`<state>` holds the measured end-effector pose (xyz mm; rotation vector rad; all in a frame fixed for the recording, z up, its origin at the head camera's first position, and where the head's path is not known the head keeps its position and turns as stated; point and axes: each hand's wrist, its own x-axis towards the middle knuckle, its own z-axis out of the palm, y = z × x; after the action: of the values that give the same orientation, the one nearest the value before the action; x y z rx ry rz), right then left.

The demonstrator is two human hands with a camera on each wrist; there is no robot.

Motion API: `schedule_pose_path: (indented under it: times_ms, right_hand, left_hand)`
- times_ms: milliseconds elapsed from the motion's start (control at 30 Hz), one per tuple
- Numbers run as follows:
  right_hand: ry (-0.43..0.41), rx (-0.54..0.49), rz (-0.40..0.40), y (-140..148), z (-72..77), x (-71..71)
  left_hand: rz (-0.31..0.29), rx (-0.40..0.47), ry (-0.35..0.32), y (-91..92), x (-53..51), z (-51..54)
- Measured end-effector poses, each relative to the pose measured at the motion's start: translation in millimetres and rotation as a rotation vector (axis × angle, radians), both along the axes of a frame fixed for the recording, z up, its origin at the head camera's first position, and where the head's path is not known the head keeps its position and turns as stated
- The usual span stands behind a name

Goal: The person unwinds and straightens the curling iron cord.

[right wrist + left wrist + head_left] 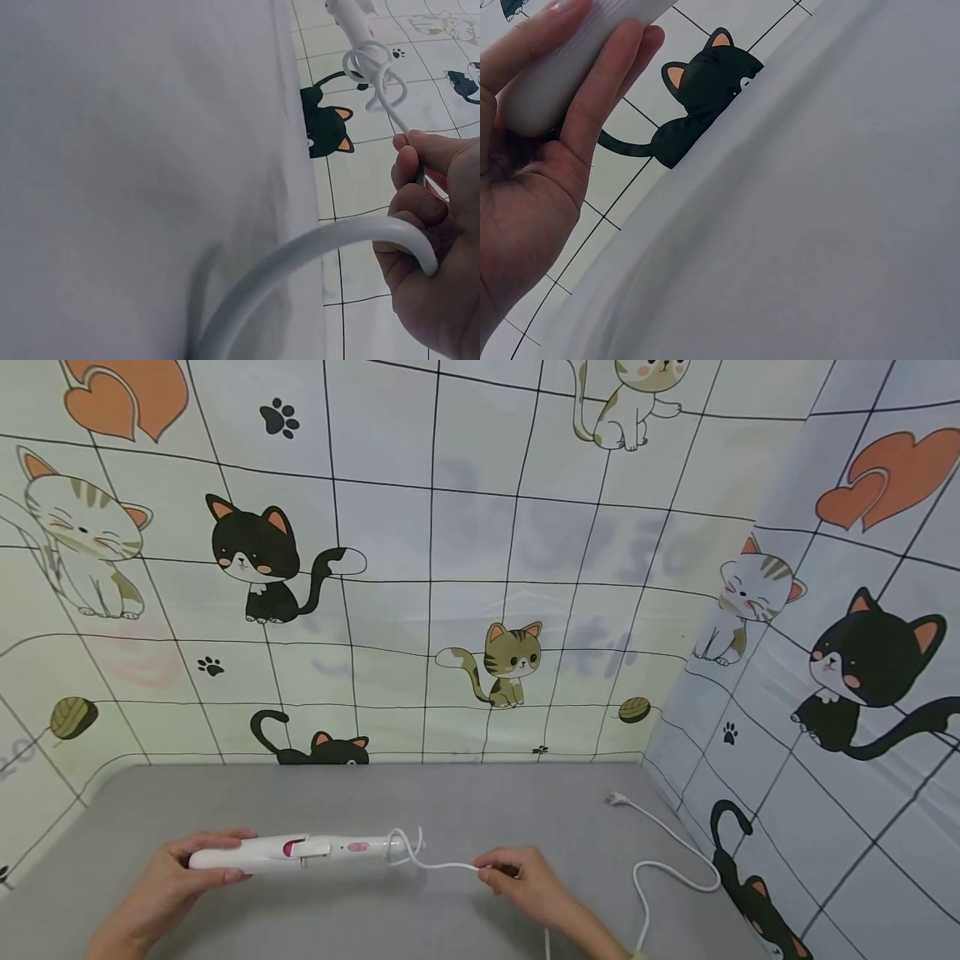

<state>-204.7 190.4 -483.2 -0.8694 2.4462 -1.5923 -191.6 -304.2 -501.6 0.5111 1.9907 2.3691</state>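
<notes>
A white hair styling iron (pixel 262 855) with pink details is held level above the grey table. My left hand (pixel 176 878) grips its rounded end between thumb and fingers; the left wrist view shows this hand (pixel 547 165) around the white body (pixel 544 90). At the other end, the white power cord (pixel 442 865) loops loosely around the iron. My right hand (pixel 525 883) pinches the cord a short way from these loops. In the right wrist view, the cord (pixel 300 251) passes through my curled fingers and hangs in a bend beside the right hand (pixel 442 232).
More cord (pixel 678 868) snakes over the right side of the grey table (pixel 300 793), ending in a white plug (pixel 617 797) near the back right. Walls covered in cat-print cloth (pixel 390 610) enclose the table at the back and sides.
</notes>
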Motion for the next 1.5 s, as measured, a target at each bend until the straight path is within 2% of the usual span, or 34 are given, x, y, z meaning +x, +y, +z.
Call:
schedule_pose_path:
  times_ms: [100,233,333,600,867,1000,1133,1233,1367,1433,1500]
  right_hand:
    - [-0.027,0.006,0.010,2.7,0.5,0.2]
    - [-0.106,0.030,0.039,1.4,0.3,1.0]
    - [-0.128,0.054,0.028,-0.8,0.9,1.3]
    - [0.059,0.073,-0.020,-6.6,8.4,-4.5]
    - [0.048,0.030,-0.097,-32.8,20.7,-3.8]
    - [0.039,0.027,-0.087,-44.7,23.3,-3.8]
    - [-0.012,0.021,-0.050,-52.9,24.0,-4.0]
    - [-0.130,-0.039,0.000,-57.1,22.5,-4.0]
    - [-0.297,-0.115,0.034,-61.8,19.1,-3.6]
    - [-0.303,-0.108,0.018,-63.9,17.2,-3.2]
    - [-0.264,-0.098,-0.006,-66.0,14.8,-2.7]
  left_hand:
    - [-0.007,0.002,0.004,-0.4,0.2,-0.8]
    - [-0.018,0.012,0.013,1.0,-0.1,-0.2]
    - [-0.021,0.013,0.015,2.0,-0.7,1.4]
    - [-0.006,-0.012,0.010,3.6,-3.1,4.6]
    - [0.026,-0.040,0.022,10.5,-3.6,3.3]
    - [0.045,-0.046,0.016,12.1,-4.2,-1.4]
    - [0.012,-0.009,0.036,12.4,-4.7,-3.3]
    - [-0.002,0.003,0.041,14.8,-4.8,-2.0]
    - [0.005,-0.027,0.014,19.1,-5.5,1.9]
    - [0.019,-0.035,-0.006,21.1,-6.1,3.4]
    - [0.022,-0.034,-0.008,21.9,-6.4,3.8]
